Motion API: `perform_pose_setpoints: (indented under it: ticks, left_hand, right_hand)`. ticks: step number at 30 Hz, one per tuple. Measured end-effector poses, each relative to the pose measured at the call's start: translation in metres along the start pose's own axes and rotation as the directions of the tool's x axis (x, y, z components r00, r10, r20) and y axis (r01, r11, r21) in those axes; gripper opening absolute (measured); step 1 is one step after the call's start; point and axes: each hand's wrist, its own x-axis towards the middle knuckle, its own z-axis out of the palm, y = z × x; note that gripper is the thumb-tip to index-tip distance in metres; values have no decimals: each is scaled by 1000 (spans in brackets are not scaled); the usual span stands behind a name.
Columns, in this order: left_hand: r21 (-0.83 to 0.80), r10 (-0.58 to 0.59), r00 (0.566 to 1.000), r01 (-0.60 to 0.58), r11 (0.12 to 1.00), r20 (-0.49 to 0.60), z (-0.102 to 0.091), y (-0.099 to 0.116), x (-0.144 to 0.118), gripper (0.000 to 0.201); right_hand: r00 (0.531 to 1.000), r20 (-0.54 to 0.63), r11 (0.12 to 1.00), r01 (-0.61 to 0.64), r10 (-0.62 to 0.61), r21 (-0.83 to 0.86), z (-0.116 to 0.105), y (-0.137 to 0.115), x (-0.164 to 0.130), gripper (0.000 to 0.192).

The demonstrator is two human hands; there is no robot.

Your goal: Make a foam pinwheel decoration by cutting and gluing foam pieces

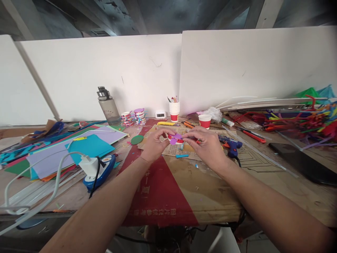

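Foam sheets (89, 146) are lying fanned at the far left beside a charger (89, 165). Left hand (155, 144) is pinching, fingers curled shut, one side of a small red-and-white paper cup (177, 139) over the table's middle, steadying it, while right hand (207, 146) is pressing purple petals onto it with closed fingertips; a blue glue gun (233, 144) is resting just beside.

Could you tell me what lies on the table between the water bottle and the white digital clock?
In the head view, small stacks of decorated paper cups stand between the water bottle and clock.
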Motion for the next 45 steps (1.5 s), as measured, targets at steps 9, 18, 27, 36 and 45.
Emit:
perform_pose_setpoints:
  ticks: [9, 18, 27, 36, 45]
  left_hand:
    - [-52, -124, 992, 124, 991, -6, 1, 3, -1, 16]
    - [-332, -367, 914, 405, 852, 173, 6, 0, -1, 33]
    - [-377, -452, 871, 491, 785, 193, 8, 4, 0, 37]
    - [-371, -509, 843, 535, 759, 173, 12, 3, -1, 37]
    - [-374, -546, 816, 575, 728, 191, 15, 12, 1, 38]
  right_hand:
    - [994, 42, 990, -102, 98, 96, 0, -1, 2, 15]
    - [841, 240, 766, -540, 485, 349, 5, 12, 6, 31]
    - [837, 181, 734, -542, 517, 409, 7, 10, 6, 42]
    - [751, 266, 550, -635, 605, 542, 6, 10, 10, 44]
    - [671, 344, 365, -682, 656, 633, 5, 16, 9, 47]
